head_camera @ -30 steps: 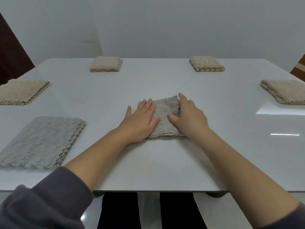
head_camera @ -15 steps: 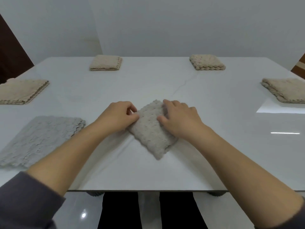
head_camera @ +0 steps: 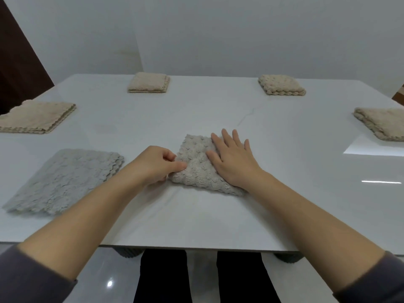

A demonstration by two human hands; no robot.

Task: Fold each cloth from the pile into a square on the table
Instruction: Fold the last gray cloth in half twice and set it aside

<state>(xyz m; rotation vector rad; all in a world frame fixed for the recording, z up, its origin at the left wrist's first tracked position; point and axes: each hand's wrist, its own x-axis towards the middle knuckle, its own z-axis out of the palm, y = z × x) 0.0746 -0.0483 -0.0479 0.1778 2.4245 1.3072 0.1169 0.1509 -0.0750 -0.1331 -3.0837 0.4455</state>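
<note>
Pressing flat on the small folded pale-grey fleecy cloth (head_camera: 194, 162), the right hand (head_camera: 235, 162) lies with its fingers straight and spread, apparently to pin the layers so they do not spring apart. The left hand (head_camera: 153, 166) has its fingers curled, thumb and forefinger pinching the cloth's left edge, likely to tug that side square (the cloth sits skewed to the table's near edge). The cloth lies in the near middle of the glossy white table (head_camera: 196, 110), between the two hands. To its left, apart from it, lies the flat pile of grey scallop-edged cloths (head_camera: 63, 182), within easy reach of the left arm. Four beige folded squares sit spaced round the rim: the left square (head_camera: 37, 117), the far-left square (head_camera: 149, 82), the far-right square (head_camera: 281, 84) and the right square (head_camera: 382, 122), probably set out of the working spot. No brand, label or writing is readable.
</note>
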